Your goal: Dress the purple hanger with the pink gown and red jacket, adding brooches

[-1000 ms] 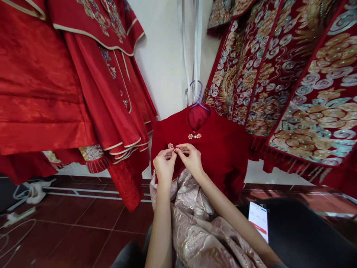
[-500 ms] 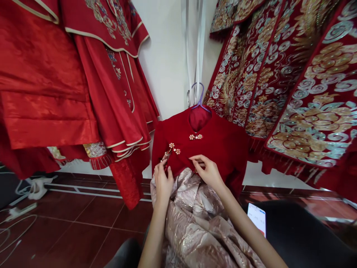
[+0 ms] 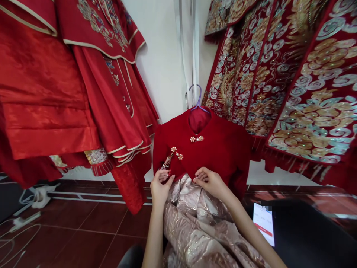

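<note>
Left hand point(image 3: 161, 186) and right hand point(image 3: 210, 182) are curling at a frog-buttoned red jacket's point(image 3: 220, 149) lower edge.
A gap is separating them; whether they're gripping, I cannot tell.

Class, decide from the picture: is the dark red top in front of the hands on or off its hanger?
On. The purple hanger sits in the neck opening of the red top, its hook rising above.

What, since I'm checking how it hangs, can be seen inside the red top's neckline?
Red lining and part of a purple hanger show there; the red top covers the rest.
</note>
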Available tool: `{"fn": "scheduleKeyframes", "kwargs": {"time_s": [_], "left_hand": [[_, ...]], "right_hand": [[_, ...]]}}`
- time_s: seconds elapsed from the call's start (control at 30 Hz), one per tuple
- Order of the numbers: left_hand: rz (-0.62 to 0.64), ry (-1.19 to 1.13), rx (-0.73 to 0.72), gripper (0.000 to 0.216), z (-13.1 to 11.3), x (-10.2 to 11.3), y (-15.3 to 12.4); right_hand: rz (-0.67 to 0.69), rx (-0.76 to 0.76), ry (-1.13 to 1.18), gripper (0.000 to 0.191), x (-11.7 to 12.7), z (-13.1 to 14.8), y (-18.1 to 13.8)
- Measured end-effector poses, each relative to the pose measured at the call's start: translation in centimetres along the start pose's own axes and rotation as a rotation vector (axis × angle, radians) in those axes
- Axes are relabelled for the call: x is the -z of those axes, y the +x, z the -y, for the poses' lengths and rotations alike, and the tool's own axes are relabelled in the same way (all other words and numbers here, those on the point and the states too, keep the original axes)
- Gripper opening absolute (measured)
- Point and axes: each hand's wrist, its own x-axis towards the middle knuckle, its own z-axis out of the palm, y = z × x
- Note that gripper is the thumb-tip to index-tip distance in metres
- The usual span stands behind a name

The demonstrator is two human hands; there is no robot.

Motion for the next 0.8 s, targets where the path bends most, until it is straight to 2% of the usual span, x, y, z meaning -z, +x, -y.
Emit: {"fn": "scheduleKeyframes", "kwargs": {"time_s": [0.17, 0.33, 0.5, 0.67, 0.8], "left_hand": [[0.057, -0.038, -0.012, 0.03, -0.1, -0.3, -0.3], [0.098, -0.144, 0.045, 0.028, 0.2, -0.9, -0.4], [0.138, -0.262, 0.125, 0.028, 0.1, -1.7, -0.7], [0.028, -0.115, 0.043, 0.025, -0.1, -2.0, -1.0], [0.008, -0.056, 0.026, 0.023, -0.3, -1.9, -1.1]], "right_hand": [[-0.005, 0.041, 0.059, 0.019, -0.1, 2.5, -1.1], [0.023, 0.165, 0.179, 0.012, -2.8, 4.4, -0.5], [-0.01, 0.218, 0.168, 0.009, -5.2, 3.2, 1.8], [-0.096, 0.273, 0.08, 0.013, -5.6, 1.8, 1.6], [-0.139, 0.306, 0.054, 0.013, -5.7, 1.7, 1.0]]}}
